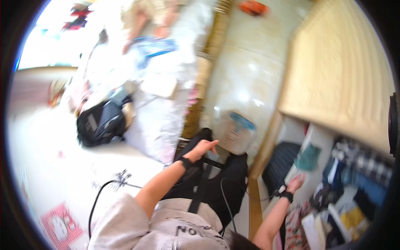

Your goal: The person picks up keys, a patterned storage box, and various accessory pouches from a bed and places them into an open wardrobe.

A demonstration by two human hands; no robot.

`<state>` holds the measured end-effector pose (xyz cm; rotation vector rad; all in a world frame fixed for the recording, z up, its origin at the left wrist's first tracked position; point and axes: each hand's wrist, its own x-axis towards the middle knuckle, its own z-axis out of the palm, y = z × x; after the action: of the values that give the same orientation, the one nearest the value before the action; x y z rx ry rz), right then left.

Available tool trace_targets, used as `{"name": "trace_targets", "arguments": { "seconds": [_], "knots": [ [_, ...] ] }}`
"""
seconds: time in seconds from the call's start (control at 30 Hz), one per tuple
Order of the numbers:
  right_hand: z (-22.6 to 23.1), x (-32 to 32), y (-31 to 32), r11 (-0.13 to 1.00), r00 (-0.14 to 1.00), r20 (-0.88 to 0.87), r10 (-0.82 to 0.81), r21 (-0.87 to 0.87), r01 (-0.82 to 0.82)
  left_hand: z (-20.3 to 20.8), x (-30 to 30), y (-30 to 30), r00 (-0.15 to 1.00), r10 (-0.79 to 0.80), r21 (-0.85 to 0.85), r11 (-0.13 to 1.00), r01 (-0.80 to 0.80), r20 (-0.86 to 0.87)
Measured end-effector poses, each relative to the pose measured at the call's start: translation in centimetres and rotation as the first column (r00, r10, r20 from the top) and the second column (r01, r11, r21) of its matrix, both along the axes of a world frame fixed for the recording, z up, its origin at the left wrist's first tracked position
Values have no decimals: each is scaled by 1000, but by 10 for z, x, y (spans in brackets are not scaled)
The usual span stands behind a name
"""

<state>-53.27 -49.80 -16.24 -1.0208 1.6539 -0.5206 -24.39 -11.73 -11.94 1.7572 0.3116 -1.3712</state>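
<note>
My left hand hovers over my lap, a finger stretched out and nothing visible in it. Just beyond it on the floor stands a clear plastic container with a blue strip along its top. To the right, my right hand reaches into an open wardrobe, beside a pale divider. Its fingers are blurred, so whether they grip anything is unclear. A teal cloth lies just past its fingertips. A dark quilted item is left of that hand.
Piled clothes fill the wardrobe's right section, below a pale wooden door. On the left, a bed holds a black backpack and a blue-edged clear bag. Another person's legs are at the far end. An orange object lies on the tiled floor.
</note>
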Motion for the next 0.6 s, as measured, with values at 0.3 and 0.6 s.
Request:
{"name": "trace_targets", "arguments": {
  "seconds": [0.3, 0.6],
  "knots": [
    [4, 203, 202, 408, 513, 263, 817, 364, -837, -22, 48, 195, 595, 773, -136, 628, -766, 220],
    [65, 318, 275, -26, -18, 89, 996, 85, -996, -47, 115, 250, 378, 917, -240, 341, -909, -129]
  ]
}}
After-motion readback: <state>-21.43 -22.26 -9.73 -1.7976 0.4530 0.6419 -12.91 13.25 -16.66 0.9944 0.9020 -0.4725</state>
